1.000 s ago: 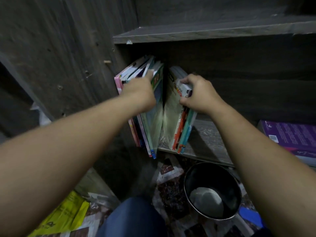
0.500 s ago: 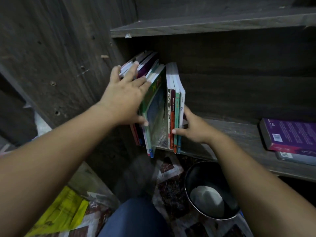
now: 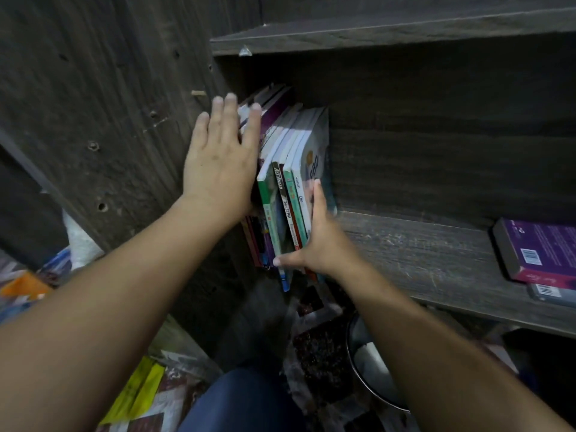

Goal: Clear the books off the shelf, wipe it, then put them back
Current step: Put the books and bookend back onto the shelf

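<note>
Since half a second ago, the gap in the row of books (image 3: 290,182) has closed, and your right hand (image 3: 318,241) has slid up along the outer cover.

Your left hand (image 3: 221,157) lies flat against the left part of the row, fingers straight and spread, holding nothing. Its fingertips reach the top corners of the leftmost books, close to the dark wooden side panel (image 3: 124,104).

Your right hand is also flat. Its fingers (image 3: 316,194) press straight up the cover of the rightmost book, and its thumb stretches leftward across the lower spines. Neither hand curls around a book.

The books stand together at the far left end of the shelf (image 3: 420,254), leaning left toward the side panel, their lower ends poking out past the shelf's front edge.

Well apart, at the right end of the same shelf, a purple book (image 3: 542,251) lies flat on top of another book (image 3: 551,293).

Below the shelf, a dark metal bowl (image 3: 371,369) sits on the floor beside your knee (image 3: 243,400). A yellow packet (image 3: 137,391) lies to the lower left.
</note>
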The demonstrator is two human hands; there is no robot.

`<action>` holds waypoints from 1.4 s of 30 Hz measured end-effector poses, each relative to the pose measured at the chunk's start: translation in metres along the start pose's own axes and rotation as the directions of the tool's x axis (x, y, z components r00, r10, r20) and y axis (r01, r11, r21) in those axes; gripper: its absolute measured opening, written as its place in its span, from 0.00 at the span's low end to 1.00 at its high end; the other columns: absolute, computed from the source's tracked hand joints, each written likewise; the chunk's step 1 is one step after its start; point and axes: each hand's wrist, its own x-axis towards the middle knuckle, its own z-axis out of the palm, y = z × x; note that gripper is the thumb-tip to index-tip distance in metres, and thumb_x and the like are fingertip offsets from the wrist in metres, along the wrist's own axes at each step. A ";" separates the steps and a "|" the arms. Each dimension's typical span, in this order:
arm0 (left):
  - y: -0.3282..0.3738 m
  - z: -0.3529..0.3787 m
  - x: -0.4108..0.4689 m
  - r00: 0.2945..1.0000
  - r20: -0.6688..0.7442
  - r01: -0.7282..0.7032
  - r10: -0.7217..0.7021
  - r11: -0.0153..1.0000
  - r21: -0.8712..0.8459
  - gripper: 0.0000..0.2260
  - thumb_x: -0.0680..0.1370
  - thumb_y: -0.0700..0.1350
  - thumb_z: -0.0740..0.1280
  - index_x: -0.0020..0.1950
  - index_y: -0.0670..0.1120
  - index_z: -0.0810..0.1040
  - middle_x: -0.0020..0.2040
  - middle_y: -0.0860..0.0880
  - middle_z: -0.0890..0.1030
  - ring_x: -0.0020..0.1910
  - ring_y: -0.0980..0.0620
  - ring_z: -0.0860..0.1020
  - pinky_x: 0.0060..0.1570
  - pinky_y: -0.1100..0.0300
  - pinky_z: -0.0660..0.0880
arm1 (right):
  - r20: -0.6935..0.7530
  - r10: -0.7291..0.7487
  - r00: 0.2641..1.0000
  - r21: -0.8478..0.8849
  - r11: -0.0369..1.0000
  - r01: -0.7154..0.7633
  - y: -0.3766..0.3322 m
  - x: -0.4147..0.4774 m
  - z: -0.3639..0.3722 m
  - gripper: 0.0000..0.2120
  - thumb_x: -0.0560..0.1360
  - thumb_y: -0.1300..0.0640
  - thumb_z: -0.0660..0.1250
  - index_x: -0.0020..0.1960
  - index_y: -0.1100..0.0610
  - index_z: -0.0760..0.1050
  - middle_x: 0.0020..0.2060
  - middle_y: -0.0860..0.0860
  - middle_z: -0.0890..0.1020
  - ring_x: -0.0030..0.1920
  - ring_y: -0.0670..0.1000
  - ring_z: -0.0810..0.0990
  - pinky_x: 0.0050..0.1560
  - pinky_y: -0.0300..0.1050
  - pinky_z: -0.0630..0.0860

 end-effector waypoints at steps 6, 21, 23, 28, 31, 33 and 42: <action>-0.020 -0.010 -0.002 0.994 0.034 -0.099 0.104 0.985 -0.141 0.47 0.66 0.48 0.77 0.77 0.39 0.55 0.76 0.41 0.61 0.76 0.44 0.58 0.74 0.53 0.51 | -0.178 -0.001 0.984 0.021 1.000 0.004 0.007 0.000 0.009 0.61 0.63 0.48 0.80 0.73 0.32 0.33 0.71 0.46 0.70 0.63 0.51 0.75 0.62 0.55 0.75; -0.007 0.007 -0.010 0.998 -0.044 -0.035 0.035 0.999 0.007 0.50 0.66 0.53 0.77 0.76 0.36 0.50 0.75 0.38 0.59 0.76 0.41 0.56 0.75 0.51 0.50 | -0.199 0.006 0.980 -0.007 1.000 -0.007 -0.004 0.018 0.025 0.67 0.61 0.46 0.81 0.76 0.45 0.29 0.77 0.44 0.54 0.73 0.50 0.61 0.69 0.49 0.63; -0.005 0.010 -0.012 0.998 -0.067 -0.015 0.017 1.000 0.025 0.48 0.69 0.52 0.74 0.76 0.36 0.50 0.75 0.38 0.59 0.76 0.41 0.56 0.75 0.50 0.51 | -0.137 0.013 0.990 -0.013 1.000 -0.015 -0.002 0.017 0.021 0.68 0.61 0.45 0.81 0.75 0.45 0.26 0.78 0.44 0.52 0.74 0.50 0.59 0.71 0.51 0.62; -0.001 0.013 -0.015 1.000 -0.026 0.008 -0.006 0.996 0.092 0.58 0.63 0.62 0.76 0.76 0.35 0.45 0.75 0.37 0.55 0.77 0.40 0.52 0.76 0.50 0.49 | 0.179 0.124 0.976 -0.088 0.990 -0.109 -0.005 0.024 -0.026 0.67 0.62 0.49 0.80 0.74 0.45 0.25 0.76 0.52 0.58 0.74 0.56 0.60 0.71 0.56 0.60; 0.001 0.011 -0.015 0.999 -0.031 0.029 -0.027 0.997 0.070 0.60 0.62 0.67 0.74 0.76 0.35 0.45 0.75 0.37 0.56 0.77 0.40 0.52 0.75 0.50 0.47 | 0.005 0.071 0.997 -0.093 0.993 -0.070 -0.014 0.019 -0.014 0.63 0.63 0.51 0.80 0.76 0.43 0.33 0.73 0.51 0.66 0.71 0.54 0.67 0.69 0.60 0.66; 0.003 0.010 -0.014 0.999 -0.029 0.045 -0.044 0.999 0.014 0.59 0.62 0.70 0.70 0.76 0.35 0.46 0.76 0.37 0.55 0.77 0.41 0.51 0.75 0.50 0.45 | -0.036 0.030 0.999 -0.075 0.997 -0.033 -0.014 0.015 -0.002 0.61 0.66 0.53 0.78 0.76 0.44 0.31 0.74 0.51 0.64 0.71 0.53 0.67 0.69 0.59 0.67; 0.012 0.014 -0.014 0.991 -0.068 0.107 -0.116 0.986 -0.128 0.54 0.65 0.64 0.74 0.76 0.37 0.50 0.76 0.38 0.55 0.77 0.41 0.49 0.75 0.50 0.42 | 0.201 0.094 0.975 -0.117 0.991 -0.071 -0.008 0.011 -0.054 0.59 0.63 0.52 0.80 0.77 0.42 0.40 0.75 0.50 0.63 0.70 0.55 0.69 0.68 0.59 0.69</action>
